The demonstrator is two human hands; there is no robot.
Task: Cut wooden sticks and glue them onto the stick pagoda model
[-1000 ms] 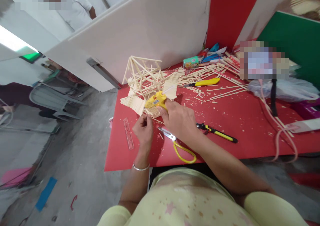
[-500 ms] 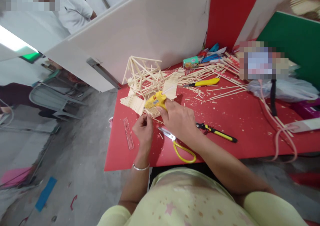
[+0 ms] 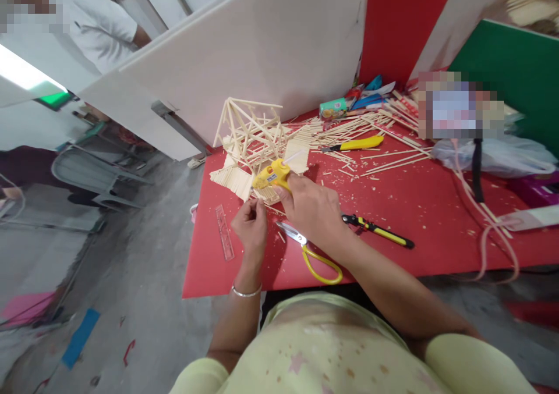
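My right hand is wrapped round a yellow hot glue gun, a translucent glue stick poking from its back end. The gun's nozzle points left and down, close to the fingertips of my left hand. Those fingers are pinched together at the front edge of a model built of thin wooden sticks; whatever they grip is too small to make out. The model has an open pointed frame and flat stick panels. Below my hands lie scissors with yellow handles. Left of my left hand is a clear ruler.
On the red table lie a yellow-handled knife, a black-and-yellow cutter, loose sticks and a green can. A pink cord crosses the right side. A white partition stands behind.
My hands, the glue gun and the stick model look unmoved. Beyond the partition, a person in a white shirt has shifted to the left.
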